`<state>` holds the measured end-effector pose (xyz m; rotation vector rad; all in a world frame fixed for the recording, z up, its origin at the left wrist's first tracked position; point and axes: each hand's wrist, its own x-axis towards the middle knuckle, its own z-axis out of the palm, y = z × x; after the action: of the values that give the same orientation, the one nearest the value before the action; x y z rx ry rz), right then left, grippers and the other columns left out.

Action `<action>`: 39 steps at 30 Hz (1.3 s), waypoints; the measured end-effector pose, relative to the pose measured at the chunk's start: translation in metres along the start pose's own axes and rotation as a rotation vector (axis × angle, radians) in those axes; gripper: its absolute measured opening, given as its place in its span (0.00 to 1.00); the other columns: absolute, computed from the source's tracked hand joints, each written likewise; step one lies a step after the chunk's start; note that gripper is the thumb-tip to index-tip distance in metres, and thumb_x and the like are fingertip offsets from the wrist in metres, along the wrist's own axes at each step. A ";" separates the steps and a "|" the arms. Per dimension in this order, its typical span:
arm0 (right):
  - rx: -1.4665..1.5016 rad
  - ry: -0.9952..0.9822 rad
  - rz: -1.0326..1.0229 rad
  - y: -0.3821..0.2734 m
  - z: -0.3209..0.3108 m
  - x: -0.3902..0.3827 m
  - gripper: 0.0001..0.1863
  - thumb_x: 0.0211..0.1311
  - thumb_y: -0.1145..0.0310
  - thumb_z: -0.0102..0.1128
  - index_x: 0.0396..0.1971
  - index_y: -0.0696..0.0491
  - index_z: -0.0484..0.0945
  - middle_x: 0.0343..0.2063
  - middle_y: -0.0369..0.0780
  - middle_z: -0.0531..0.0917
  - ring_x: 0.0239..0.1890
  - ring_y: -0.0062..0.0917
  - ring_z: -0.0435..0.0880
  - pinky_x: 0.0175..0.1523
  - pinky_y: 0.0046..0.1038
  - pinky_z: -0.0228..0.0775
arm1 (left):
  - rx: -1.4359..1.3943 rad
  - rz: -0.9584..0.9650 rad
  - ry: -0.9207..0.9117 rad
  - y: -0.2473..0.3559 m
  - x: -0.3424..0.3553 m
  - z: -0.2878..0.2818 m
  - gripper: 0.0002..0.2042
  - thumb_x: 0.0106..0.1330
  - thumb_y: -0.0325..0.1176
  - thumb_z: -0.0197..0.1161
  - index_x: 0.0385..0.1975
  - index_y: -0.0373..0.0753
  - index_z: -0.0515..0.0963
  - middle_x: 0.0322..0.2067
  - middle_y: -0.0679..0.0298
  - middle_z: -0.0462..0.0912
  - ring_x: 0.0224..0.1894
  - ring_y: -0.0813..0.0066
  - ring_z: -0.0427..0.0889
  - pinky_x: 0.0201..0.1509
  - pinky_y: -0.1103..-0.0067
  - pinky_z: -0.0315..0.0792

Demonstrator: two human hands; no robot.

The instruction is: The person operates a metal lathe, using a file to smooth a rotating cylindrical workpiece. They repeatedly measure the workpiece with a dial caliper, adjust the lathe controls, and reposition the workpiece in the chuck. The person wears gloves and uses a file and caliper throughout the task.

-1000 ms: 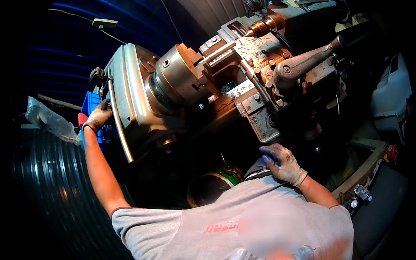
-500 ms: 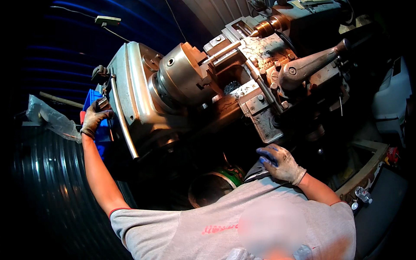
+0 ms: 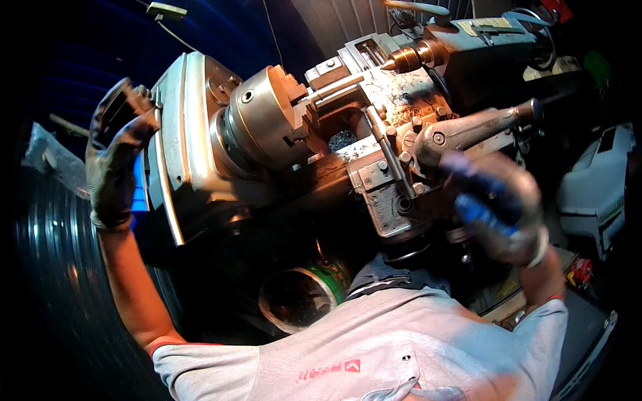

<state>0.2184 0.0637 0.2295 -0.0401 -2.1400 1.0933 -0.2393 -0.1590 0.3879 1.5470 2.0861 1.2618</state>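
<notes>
At the left end of a metal lathe (image 3: 267,127), my left hand (image 3: 117,157) wears a dirty work glove and is raised beside the headstock (image 3: 187,127). Its fingers curl by the upper end of a long, bright lever (image 3: 167,180); what they close on is hidden. My right hand (image 3: 511,207), in a blue-stained glove, hangs smeared by motion just below the tool post handle (image 3: 475,130). Its thumb and fingers are bent but apart, with nothing visible between them. The chuck (image 3: 257,123) holds a slim metal rod (image 3: 338,87) pointing right.
A copper-coloured tailstock centre (image 3: 404,60) faces the rod. Metal shavings (image 3: 342,140) lie on the bed below it. Near my body stands a round green-sided container (image 3: 331,281). A blue bin (image 3: 139,184) is behind my left wrist, and a white container (image 3: 595,190) stands at the right.
My left hand has risen from beside the blue bin toward the headstock's top. My right hand has lifted from my lap up and right to the tool post handle. The view has shifted.
</notes>
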 end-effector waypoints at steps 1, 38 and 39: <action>-0.134 -0.016 0.004 -0.005 -0.022 0.020 0.27 0.61 0.72 0.65 0.61 0.57 0.72 0.47 0.46 0.81 0.42 0.30 0.85 0.47 0.31 0.82 | -0.143 0.080 -0.051 -0.032 0.029 0.045 0.41 0.59 0.46 0.74 0.68 0.38 0.60 0.60 0.50 0.74 0.62 0.58 0.77 0.63 0.62 0.77; -0.816 -0.871 0.047 0.293 0.017 0.203 0.34 0.32 0.51 0.78 0.37 0.58 0.76 0.36 0.50 0.80 0.44 0.48 0.80 0.51 0.44 0.71 | -1.448 -0.662 -0.136 -0.142 0.066 0.438 0.30 0.62 0.25 0.68 0.64 0.36 0.63 0.51 0.58 0.76 0.37 0.76 0.81 0.37 0.78 0.79; -0.814 -0.883 0.049 0.296 0.019 0.204 0.34 0.32 0.51 0.78 0.37 0.58 0.76 0.36 0.50 0.80 0.43 0.48 0.80 0.50 0.44 0.72 | -1.425 -0.620 -0.032 -0.142 0.063 0.446 0.29 0.62 0.25 0.67 0.63 0.37 0.63 0.50 0.59 0.76 0.35 0.77 0.81 0.34 0.79 0.78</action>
<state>-0.0274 0.3075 0.1296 0.0201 -3.2642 0.1527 -0.0709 0.1050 0.0335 0.2432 0.8918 1.7100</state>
